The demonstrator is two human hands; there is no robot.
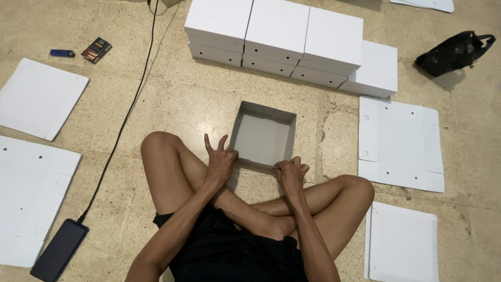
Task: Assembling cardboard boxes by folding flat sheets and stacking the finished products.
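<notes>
You sit cross-legged on the speckled stone floor [156,104], and the open box [263,134] lies right in front of your knees, a square tray of smooth white card with a grey inside and upright walls. Your left hand [220,162] grips the near left corner of its wall, thumb and forefinger pinching the card while two fingers [207,142] stick up loose. Your right hand [290,172] is curled tight over the near right edge, knuckles up, fingers clenched on the rim. Beyond the box stands a row of finished white boxes [292,44], stacked and crisp-edged. Flat card sheets [401,143] with punched holes lie to your right, more to your left. A dark phone [58,249] on a black cable [125,117] rests by your left knee.
</notes>
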